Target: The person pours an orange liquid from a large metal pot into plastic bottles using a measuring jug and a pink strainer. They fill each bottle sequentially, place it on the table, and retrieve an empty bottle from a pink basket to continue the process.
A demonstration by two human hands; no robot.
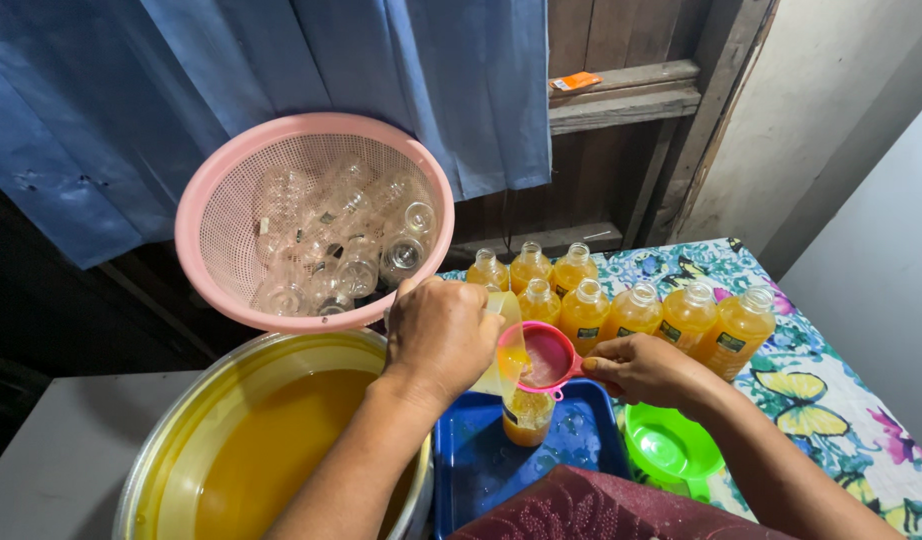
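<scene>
While your left hand [439, 338] grips jug [501, 345], tilted, pouring orange liquid, your right hand [646, 368] pinches handle of pink strainer [546, 357] over bottle [527, 415]. Bottle stands in blue tray [471, 465], roughly one-third full by look. Done: about nine filled bottles [631, 312] in rows on patterned cloth [831, 400], uncapped. Left: many empty bottles [351, 240] in pink basket [211, 200]; pot [181, 440] holds ample liquid. Judge progress under halfway. Green funnel [671, 445] sits beside tray, unused.
</scene>
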